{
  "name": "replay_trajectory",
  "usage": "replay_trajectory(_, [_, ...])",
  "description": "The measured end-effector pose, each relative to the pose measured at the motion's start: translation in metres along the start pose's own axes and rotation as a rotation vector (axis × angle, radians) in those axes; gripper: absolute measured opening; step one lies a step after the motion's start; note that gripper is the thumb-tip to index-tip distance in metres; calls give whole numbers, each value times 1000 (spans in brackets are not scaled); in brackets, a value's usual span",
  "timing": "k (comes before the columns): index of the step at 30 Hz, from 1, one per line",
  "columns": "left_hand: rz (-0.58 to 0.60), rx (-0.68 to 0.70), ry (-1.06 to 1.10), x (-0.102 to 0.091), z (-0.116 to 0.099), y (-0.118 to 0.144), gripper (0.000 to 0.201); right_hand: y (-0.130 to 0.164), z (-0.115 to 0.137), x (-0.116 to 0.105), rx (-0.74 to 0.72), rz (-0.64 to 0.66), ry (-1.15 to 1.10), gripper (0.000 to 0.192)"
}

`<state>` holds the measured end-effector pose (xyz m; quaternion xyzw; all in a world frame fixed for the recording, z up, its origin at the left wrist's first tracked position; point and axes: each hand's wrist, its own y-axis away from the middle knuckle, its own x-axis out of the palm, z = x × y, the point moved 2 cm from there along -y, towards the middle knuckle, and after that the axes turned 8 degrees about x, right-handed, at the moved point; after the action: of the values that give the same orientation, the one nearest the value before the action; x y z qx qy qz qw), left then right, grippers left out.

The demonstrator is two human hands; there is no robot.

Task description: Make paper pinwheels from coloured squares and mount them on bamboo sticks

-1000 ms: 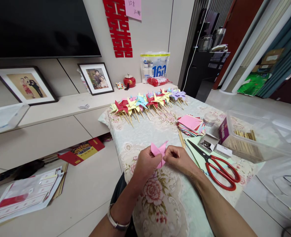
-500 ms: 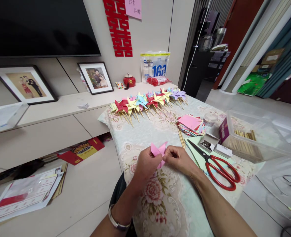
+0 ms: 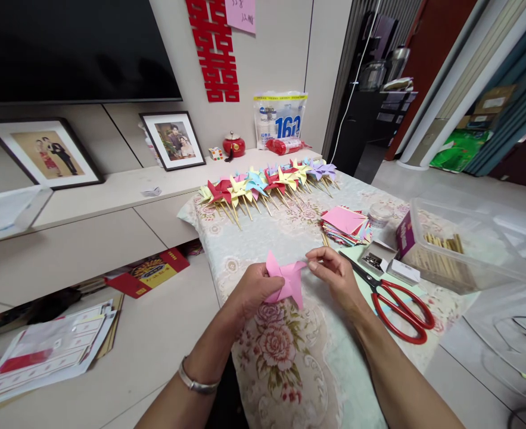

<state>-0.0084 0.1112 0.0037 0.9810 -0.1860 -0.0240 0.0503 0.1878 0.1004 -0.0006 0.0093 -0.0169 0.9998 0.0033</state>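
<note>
Pink paper pinwheel head [image 3: 285, 280], folded but without a stick, sits above the near table edge, gripped by my left hand [image 3: 254, 289] while my right hand [image 3: 334, 275] pinches one tip. Red scissors [image 3: 394, 298] lie just right. Beyond, a small open box [image 3: 374, 257] holds pins, a clear tub [image 3: 459, 250] holds sticks. Farthest, finished pinwheels [image 3: 267, 182] lie in a row.

pink paper pinwheel [image 3: 286, 281] between left hand [image 3: 254, 290] and right hand [image 3: 336, 275]
</note>
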Motion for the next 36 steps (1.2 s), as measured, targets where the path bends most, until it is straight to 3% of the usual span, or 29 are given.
replay_trajectory(2, [114,-27,-6,-4,-4,-1,8,-1,0,-1,-2,34,-67,39])
replay_trajectory(5, [248,-48,-93,-6,-13,-2,7,1,1,5,81,211,-138,57])
replay_trajectory(10, [333,-56,-275,-2,-25,-5,8,8,5,14,185,386,-78,71])
replay_trajectory(24, [290,19,-455,10,-37,-13,6,9,-4,17,207,401,96,75])
replay_trajectory(36, [319,18,-391,8,-21,-20,8,8,-8,18,201,366,144,79])
